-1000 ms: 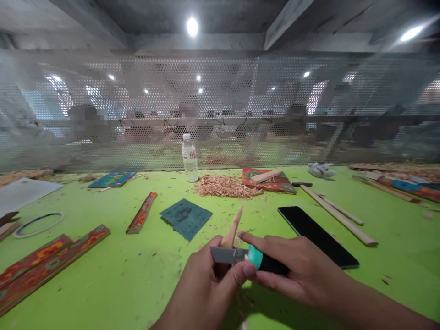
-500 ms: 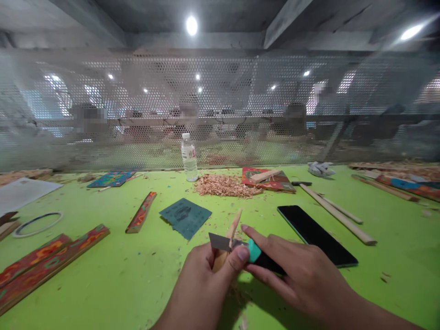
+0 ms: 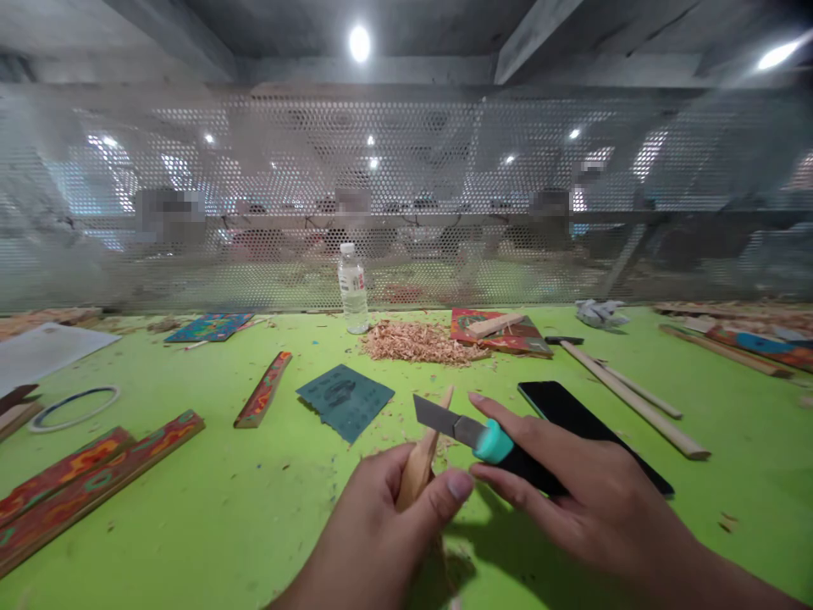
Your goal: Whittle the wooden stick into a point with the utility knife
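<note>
Between the left fingers (image 3: 387, 466) sits a wooden stick (image 3: 416, 471), pointing forward.

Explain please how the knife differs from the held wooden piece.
The knife is in the right hand, the wooden piece in the left hand. The knife has a grey blade and teal-black handle; the wooden piece is pale and tapers to a tip. Both are held over the green table.
</note>
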The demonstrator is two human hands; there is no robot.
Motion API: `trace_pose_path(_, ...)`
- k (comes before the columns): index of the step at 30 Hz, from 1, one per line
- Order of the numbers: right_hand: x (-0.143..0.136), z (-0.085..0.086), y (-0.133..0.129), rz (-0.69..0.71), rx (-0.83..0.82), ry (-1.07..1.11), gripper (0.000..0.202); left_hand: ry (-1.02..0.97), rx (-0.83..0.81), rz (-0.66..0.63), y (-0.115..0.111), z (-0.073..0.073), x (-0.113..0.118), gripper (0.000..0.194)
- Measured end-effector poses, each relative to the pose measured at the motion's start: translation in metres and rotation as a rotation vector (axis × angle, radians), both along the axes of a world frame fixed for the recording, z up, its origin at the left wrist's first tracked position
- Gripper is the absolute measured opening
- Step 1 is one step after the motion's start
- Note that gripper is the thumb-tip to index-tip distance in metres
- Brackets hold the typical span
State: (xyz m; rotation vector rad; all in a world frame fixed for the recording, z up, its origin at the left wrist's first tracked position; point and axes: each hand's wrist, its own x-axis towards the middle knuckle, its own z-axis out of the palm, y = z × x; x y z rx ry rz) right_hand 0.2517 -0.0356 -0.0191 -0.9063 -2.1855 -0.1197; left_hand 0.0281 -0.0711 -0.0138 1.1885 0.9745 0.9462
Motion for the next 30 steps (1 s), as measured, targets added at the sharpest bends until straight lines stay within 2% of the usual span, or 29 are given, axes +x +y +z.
trace_pose_path(5,0.000,0.004,0.003,0.096,-0.093,-0.062,0.050,-0.103,-0.010,-0.092,-0.001,0.006,-0.001,0.055)
trace_pose_path(11,-0.001,0.007,0.002,0.288,-0.276,-0.167,0.048,-0.085,0.054,-0.140,-0.001,0.002,-0.003,0.051)
trace_pose_path(18,0.001,0.006,0.001,0.224,-0.168,-0.203,0.049,0.056,0.080,-0.039,-0.002,0.005,-0.001,0.050)
trace_pose_path(23,-0.003,0.006,-0.006,0.142,-0.056,-0.213,0.050,0.142,0.073,0.009,-0.004,0.002,0.001,0.051)
trace_pose_path(30,-0.007,0.001,-0.006,0.060,-0.004,-0.173,0.053,0.128,-0.020,0.070,-0.003,-0.005,0.006,0.058)
